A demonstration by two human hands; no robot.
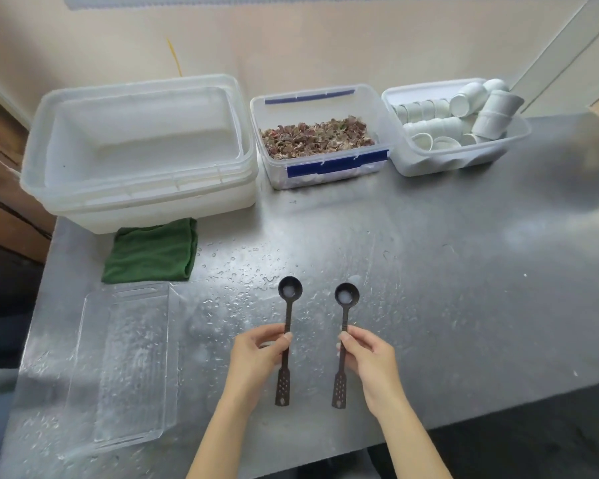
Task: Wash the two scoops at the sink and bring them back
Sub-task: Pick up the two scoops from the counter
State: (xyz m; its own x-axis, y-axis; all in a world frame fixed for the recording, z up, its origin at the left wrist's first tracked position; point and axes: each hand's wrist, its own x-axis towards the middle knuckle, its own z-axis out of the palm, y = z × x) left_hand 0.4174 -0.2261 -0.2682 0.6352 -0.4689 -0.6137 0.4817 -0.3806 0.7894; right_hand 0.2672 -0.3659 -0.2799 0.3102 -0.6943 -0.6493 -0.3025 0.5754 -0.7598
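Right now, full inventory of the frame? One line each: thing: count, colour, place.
table: 1, grey metal, fills the view
left scoop: 1, dark brown, front centre, something pale in the bowl
right scoop: 1, dark brown, beside it, the same
water drops: many, clear, on the table around the scoop bowls
cloth: 1, green, folded, left of centre
tray: 1, clear, wet, front left
nested tubs: apparently 2, translucent white, back left
clip box: 1, clear with blue clips, back centre
dried plant bits: reddish brown, in the clip box
cup tub: 1, clear, back right
cups: many, white, in the cup tub
left hand: pinches the left scoop's handle
right hand: pinches the right scoop's handle
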